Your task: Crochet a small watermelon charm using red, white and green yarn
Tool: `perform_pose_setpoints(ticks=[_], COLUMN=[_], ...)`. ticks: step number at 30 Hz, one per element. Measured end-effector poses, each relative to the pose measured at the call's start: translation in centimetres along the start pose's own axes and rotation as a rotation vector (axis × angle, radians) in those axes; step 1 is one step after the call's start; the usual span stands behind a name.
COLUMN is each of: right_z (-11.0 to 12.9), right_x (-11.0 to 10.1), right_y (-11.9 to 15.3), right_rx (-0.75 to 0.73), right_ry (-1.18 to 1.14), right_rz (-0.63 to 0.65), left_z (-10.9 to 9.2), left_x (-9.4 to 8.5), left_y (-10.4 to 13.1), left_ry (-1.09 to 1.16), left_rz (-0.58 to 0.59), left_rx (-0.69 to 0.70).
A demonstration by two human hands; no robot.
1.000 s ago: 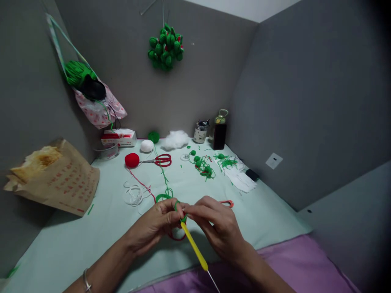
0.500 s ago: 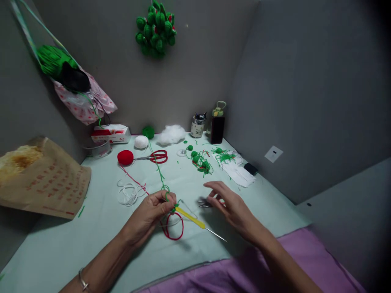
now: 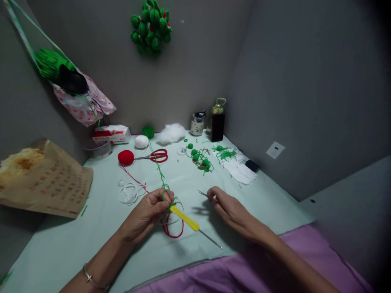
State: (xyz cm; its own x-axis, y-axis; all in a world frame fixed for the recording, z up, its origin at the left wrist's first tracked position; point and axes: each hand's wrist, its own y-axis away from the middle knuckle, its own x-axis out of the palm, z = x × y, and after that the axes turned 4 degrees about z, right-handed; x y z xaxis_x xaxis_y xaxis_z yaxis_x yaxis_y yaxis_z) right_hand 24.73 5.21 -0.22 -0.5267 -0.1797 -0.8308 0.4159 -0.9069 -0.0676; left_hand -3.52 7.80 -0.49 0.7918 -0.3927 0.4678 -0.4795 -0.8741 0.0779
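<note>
My left hand point(image 3: 154, 211) pinches a small green crochet piece point(image 3: 170, 206), with green yarn looped over the fingers. A yellow-handled crochet hook point(image 3: 186, 219) is stuck through the piece, its metal shaft slanting down to the right. Red yarn point(image 3: 175, 236) and a pale strand trail in loops below it. To the right, my right hand point(image 3: 224, 203) is closed around small thread snips point(image 3: 204, 193); their thin metal tips point left and part of a reddish handle shows. The rest of the snips is hidden by the fingers.
Large red-handled scissors point(image 3: 159, 156) lie beyond my hands, near red point(image 3: 126, 157), white point(image 3: 141, 141) and green point(image 3: 148, 131) yarn balls. Green crocheted bits point(image 3: 200, 159) sit farther right. A paper bag point(image 3: 58, 183) stands at left; stuffing point(image 3: 171, 134) and a phone point(image 3: 218, 127) are at the back.
My right hand has closed on the snips and raised them from the table, tips now pointing left. The crochet hook has shifted slightly down and left with my left hand.
</note>
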Motion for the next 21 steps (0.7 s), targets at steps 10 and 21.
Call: perform_pose_setpoints(ticks=[10,21], right_z=[4.9,5.1], right_x=[-0.6,0.3], right_y=[-1.1,-2.3], right_rx=[-0.155,-0.123], right_ry=[-0.410,-0.527], right_rz=[0.148,0.165], left_z=[0.0,0.1], left_x=[0.6,0.5], left_y=[0.1,0.4], left_ry=[0.007,-0.003], left_rz=[0.043,0.062], left_rx=[-0.014,-0.035])
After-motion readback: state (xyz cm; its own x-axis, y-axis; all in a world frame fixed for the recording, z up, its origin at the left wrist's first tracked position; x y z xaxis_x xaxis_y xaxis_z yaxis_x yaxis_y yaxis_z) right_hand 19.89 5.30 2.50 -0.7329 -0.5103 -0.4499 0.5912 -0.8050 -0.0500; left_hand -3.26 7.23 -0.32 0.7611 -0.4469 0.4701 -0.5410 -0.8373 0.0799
